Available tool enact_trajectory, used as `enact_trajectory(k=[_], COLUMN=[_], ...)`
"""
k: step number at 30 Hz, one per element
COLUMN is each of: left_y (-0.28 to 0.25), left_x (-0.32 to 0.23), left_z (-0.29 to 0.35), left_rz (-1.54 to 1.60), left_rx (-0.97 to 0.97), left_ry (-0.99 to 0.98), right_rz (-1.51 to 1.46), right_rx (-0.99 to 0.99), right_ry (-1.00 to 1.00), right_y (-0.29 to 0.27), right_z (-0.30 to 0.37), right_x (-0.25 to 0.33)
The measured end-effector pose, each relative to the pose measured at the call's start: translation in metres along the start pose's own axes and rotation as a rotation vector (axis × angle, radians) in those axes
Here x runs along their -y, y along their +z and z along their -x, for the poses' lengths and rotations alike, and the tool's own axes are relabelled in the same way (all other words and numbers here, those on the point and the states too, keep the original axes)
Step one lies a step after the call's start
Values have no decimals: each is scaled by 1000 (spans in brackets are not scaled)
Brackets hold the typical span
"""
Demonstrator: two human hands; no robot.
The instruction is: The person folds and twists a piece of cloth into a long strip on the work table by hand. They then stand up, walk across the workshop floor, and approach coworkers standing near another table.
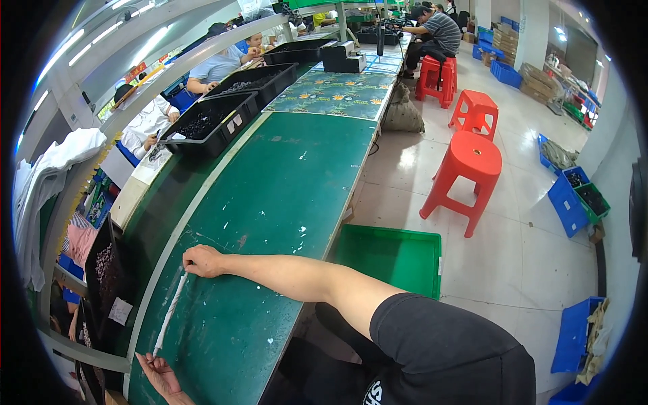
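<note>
Holding strip (171, 314), lower left: right hand (204, 261) pinching upper end, left hand (160, 376) seemingly lower; next likely needs even tension.

The strip (170, 316) was white. The tabletop (270, 175) was deep green with white flecks, and its sheet (324, 91) was teal with orange-yellow prints. The trays (219, 137) were black, the bin (385, 256) bright green, the stools (469, 158) red, the crates (565, 206) blue, the sleeve (439, 331) black. One shirt (443, 30) had grey stripes.
</note>
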State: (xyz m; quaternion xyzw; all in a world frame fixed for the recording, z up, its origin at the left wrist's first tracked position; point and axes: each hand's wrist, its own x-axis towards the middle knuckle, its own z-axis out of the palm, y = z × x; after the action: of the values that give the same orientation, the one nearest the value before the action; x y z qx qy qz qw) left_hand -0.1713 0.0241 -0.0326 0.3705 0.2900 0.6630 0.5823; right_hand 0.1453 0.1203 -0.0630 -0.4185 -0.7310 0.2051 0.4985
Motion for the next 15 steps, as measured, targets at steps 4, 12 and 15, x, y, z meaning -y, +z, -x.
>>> enact_trajectory(k=[4,12,15], left_y=[-6,1,-19], left_x=[5,10,18], left_z=[-6,-3,-12], left_rz=[-9,-240,-299], left_rx=[3,-105,-28], left_ry=[-4,-77,-100], right_rz=[-5,-4,-51], right_rx=[-2,-5,-36], right_ry=[64,71,87], right_y=[-3,-1,0], right_z=[-2,1,-2], right_x=[-8,-10,-12])
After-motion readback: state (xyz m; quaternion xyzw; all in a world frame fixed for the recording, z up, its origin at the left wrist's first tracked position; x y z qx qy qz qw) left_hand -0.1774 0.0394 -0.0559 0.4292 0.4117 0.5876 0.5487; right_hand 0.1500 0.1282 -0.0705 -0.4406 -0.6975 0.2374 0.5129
